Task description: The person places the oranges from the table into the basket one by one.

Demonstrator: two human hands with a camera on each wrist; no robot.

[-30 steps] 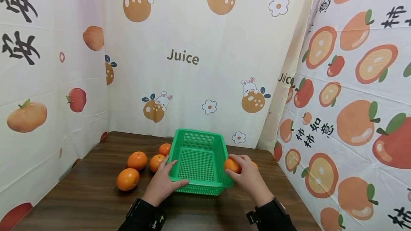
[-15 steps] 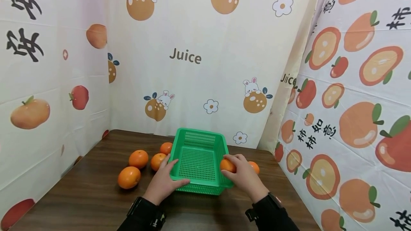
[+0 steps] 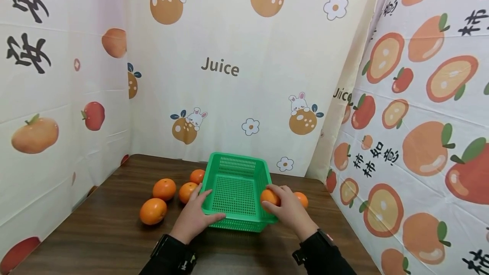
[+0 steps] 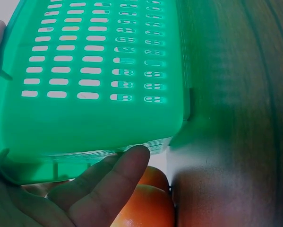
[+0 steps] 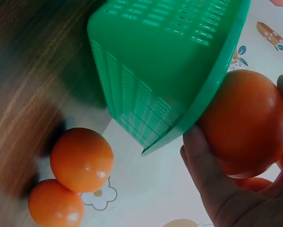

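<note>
A green plastic basket (image 3: 248, 225) with slotted walls stands mid-table, its inside bare. My left hand (image 3: 195, 216) holds its front left corner, thumb along the front rim and fingers at the left side. In the left wrist view, fingers (image 4: 117, 182) lie against the outer wall. My right hand (image 3: 289, 208) grips an orange (image 3: 270, 197) at the basket's right rim. The right wrist view has the held orange (image 5: 247, 123) between thumb and fingers, right beside the rim. Another orange (image 3: 302, 199) shows just behind the right hand.
Left of the basket, several oranges (image 3: 153, 211) lie on the dark wooden table (image 3: 114, 241). Two more oranges (image 5: 81, 160) rest on the table in the right wrist view. Printed fruit curtains (image 3: 229, 33) enclose the table at the back and both sides.
The right hand has carried its orange slightly left to the basket's right rim, uncovering more of the orange behind it. The left hand keeps its hold on the basket.
</note>
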